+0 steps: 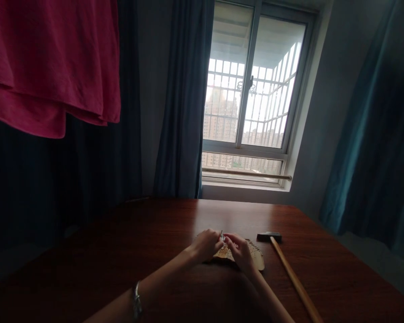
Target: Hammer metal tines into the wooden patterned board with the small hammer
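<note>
A light tan flat piece [257, 260] with small holes and a notched edge lies on the table, partly hidden under both hands; I cannot tell its exact kind. My left hand [206, 244] is closed above its left part, wearing a silver bracelet on the wrist. Over the middle, my right hand [241, 252] has its fingers bent together close to the left fingertips. A thin, dark, upright sliver [221, 233] shows between the two hands, too small to name. Just to the right lies a hammer [291, 271] with a dark head and a long wooden handle.
The reddish-brown table [161, 229] reaches back to a barred window [252, 89]. Blue curtains [185, 98] hang at both sides. A pink cloth [54, 67] hangs down at the upper left.
</note>
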Available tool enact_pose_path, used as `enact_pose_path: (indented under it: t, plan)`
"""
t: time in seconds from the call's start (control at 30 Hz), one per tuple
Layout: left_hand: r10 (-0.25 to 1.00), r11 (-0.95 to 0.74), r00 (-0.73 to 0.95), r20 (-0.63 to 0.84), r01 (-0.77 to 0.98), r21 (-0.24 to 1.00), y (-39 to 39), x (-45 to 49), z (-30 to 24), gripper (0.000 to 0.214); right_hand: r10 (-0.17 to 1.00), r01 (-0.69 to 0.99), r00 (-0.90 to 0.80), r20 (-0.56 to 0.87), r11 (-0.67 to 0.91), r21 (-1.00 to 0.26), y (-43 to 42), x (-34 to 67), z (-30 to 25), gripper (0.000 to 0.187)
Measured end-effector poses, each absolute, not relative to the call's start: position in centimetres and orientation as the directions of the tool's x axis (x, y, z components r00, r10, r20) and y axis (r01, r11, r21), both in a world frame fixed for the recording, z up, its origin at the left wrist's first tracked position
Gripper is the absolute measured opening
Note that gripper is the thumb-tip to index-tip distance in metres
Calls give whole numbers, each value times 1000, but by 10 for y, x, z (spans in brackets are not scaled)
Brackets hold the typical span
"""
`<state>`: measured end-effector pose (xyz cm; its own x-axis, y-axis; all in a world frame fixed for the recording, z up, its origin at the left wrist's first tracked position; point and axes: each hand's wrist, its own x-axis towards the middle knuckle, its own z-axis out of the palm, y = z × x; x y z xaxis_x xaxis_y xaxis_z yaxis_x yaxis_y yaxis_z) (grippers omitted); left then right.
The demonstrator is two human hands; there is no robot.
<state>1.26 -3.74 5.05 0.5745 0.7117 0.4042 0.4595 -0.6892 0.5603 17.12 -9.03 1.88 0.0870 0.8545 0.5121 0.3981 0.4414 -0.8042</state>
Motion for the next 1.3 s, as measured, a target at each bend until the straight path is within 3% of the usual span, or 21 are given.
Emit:
enact_pose_path:
  t: [0.13, 0.33, 0.5, 0.63, 0.73, 0.83, 0.93, 1.1, 1.3]
  plan:
    - [700, -692, 570, 431, 391, 607, -45, 40, 42, 20, 892, 192, 120, 436, 411, -891, -85, 174, 14, 31]
    - [667, -742, 580, 467, 454, 494, -42, 50, 43, 22, 895, 106, 190, 403, 389, -915, -80, 184, 13, 34]
    - [677, -724, 540, 499, 367, 585, -38, 49, 53, 22, 872, 70, 304, 384, 381, -922, -74, 194, 11, 33]
    - [806, -566, 367, 464, 251, 786, -13, 43, 62, 35, 842, 51, 404, 357, 369, -928, -64, 204, 3, 35]
    - [914, -323, 250, 320, -27, 946, 10, 39, 58, 42, 845, 51, 417, 334, 345, -937, -57, 209, -4, 38]
    - [970, -119, 167, 177, -310, 943, 23, 36, 43, 41, 855, 78, 406, 323, 319, -944, -51, 211, -9, 41]
    - [959, 30, 260, 110, -479, 877, 26, 37, 26, 42, 868, 120, 377, 323, 300, -946, -48, 209, -12, 42]
    - [885, 190, 461, 68, -491, 850, 25, 43, 3, 51, 896, 216, 276, 349, 296, -930, -51, 205, -11, 32]
    - [886, 123, 452, 99, -436, 891, 22, 46, -6, 50, 906, 369, 191, 378, 291, -883, -53, 205, -12, 23]
